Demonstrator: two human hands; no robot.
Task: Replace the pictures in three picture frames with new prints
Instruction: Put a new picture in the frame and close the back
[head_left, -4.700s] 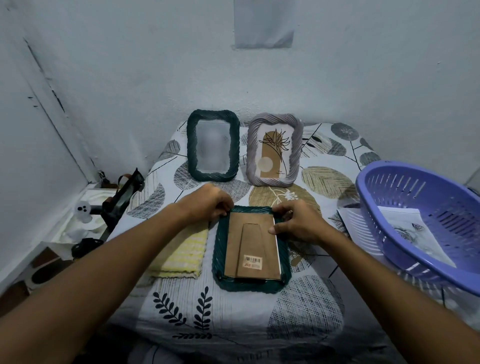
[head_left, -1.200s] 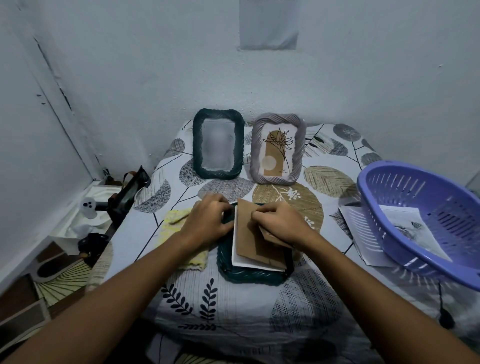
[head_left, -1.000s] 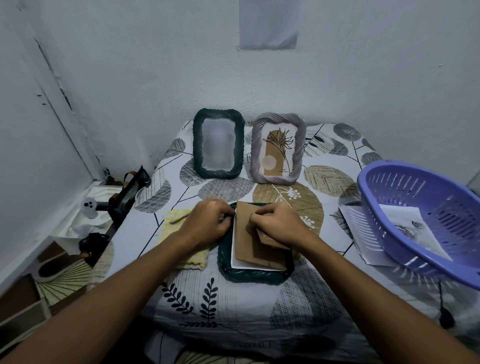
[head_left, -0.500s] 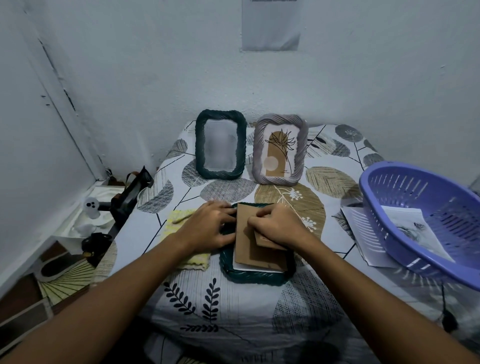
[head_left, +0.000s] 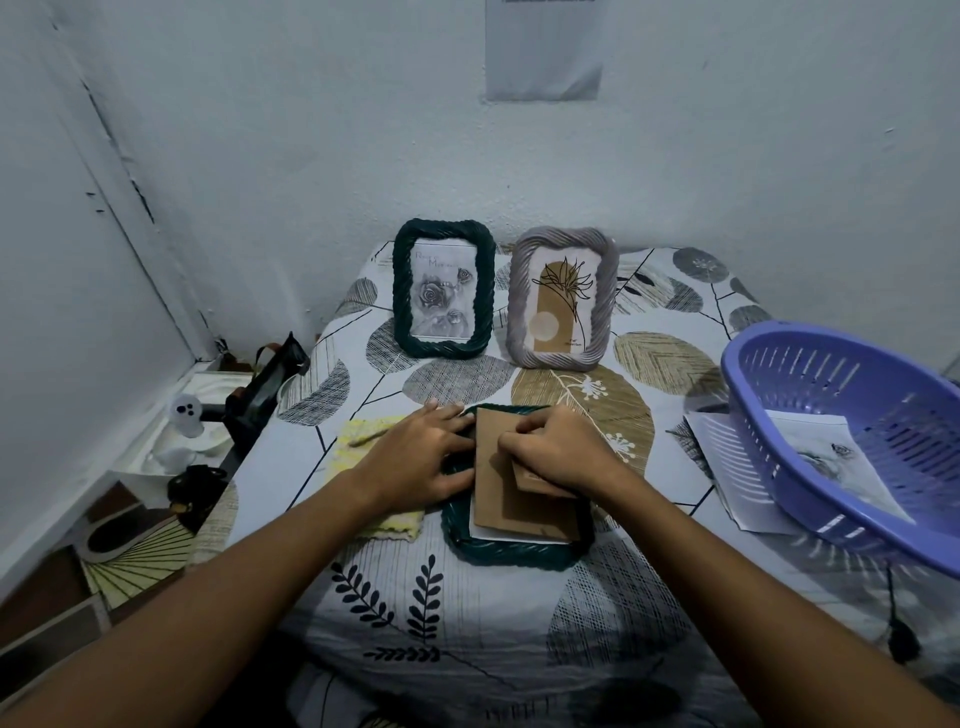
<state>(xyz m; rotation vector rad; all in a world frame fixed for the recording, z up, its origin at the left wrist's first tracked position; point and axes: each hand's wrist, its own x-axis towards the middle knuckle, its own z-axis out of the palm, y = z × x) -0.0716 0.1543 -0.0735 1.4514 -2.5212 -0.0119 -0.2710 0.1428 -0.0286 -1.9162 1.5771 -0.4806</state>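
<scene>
- Left hand (head_left: 421, 457): palm down, fingers straight-ish, resting on the left rim of the face-down green frame (head_left: 511, 551) w/ fingertips touching the left edge of the brown backing board (head_left: 514, 512). Not curled round anything, so it's flat/relaxed, pressing.
- Right hand (head_left: 558, 449): just right of the left hand, nearly touching it. Fingers curled; seems to pinch the top of the backing board's fold-out stand flap (head_left: 540, 486), which pokes out under the palm. Exact finger contact hidden by the hand itself.
- Backing board sits slightly crooked on the frame; a white print edge (head_left: 511, 538) shows below it and along its left side, inside the frame's rim, toward the wrists.
- Yellow cloth (head_left: 366, 441) under/left of the left hand & forearm, touching the frame's left side.
- Beyond both hands, upright against the wall: dark green frame w/ rose print (head_left: 443, 288) ahead of the left hand, grey frame w/ plant print (head_left: 563, 299) ahead of the right hand, the two side by side, near each other.
- Well to the right of the right hand: purple basket (head_left: 779, 364) w/ a paper print (head_left: 826, 441) inside; more sheets (head_left: 727, 462) lie partly under it.
- All on a leaf-pattern sheet (head_left: 415, 613).
- Far left of the left hand, off the bed edge: dark bag-like item (head_left: 265, 384), small white ghost figure (head_left: 186, 415); details too dim.
</scene>
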